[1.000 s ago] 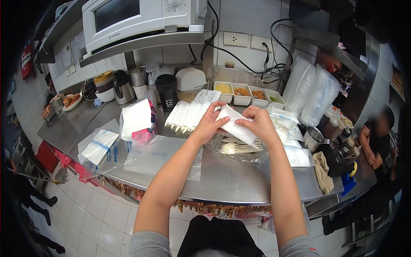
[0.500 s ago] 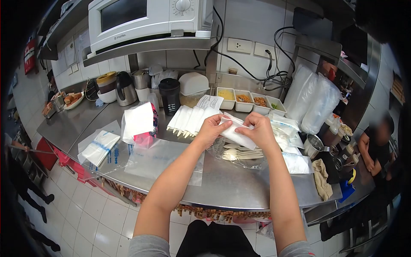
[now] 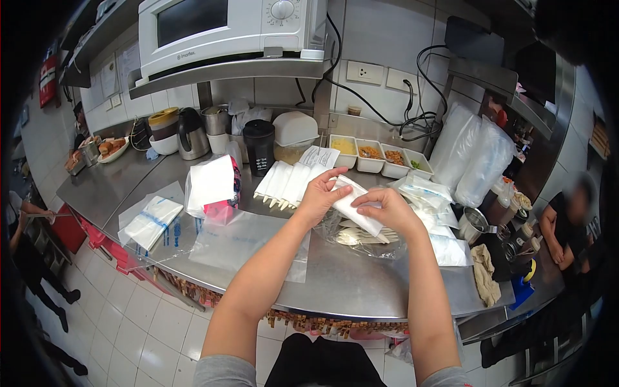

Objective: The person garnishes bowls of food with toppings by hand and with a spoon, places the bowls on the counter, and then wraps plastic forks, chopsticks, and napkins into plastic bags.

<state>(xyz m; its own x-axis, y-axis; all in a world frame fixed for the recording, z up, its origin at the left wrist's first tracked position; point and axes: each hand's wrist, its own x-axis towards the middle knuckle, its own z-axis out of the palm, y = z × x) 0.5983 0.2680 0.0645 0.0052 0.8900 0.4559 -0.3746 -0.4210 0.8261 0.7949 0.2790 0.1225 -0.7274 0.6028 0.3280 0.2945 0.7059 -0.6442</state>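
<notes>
My left hand grips the upper left end of a white paper napkin, folded into a narrow roll. My right hand pinches its right side with thumb and curled fingers. Whether anything lies inside the napkin is hidden. Below it, pale disposable cutlery sits in an opened clear plastic bag on the steel counter. Left of my hands, a row of napkin rolls lies with pale cutlery tips poking out of the near ends.
A pack of white napkins stands at the left near a folded plastic bag. Behind are a black tumbler and white food tubs. Plastic packets and a cloth lie right. A person sits far right.
The napkin has turned into a narrower, more steeply slanted roll. My right hand has shifted slightly down and its fingers have changed their hold.
</notes>
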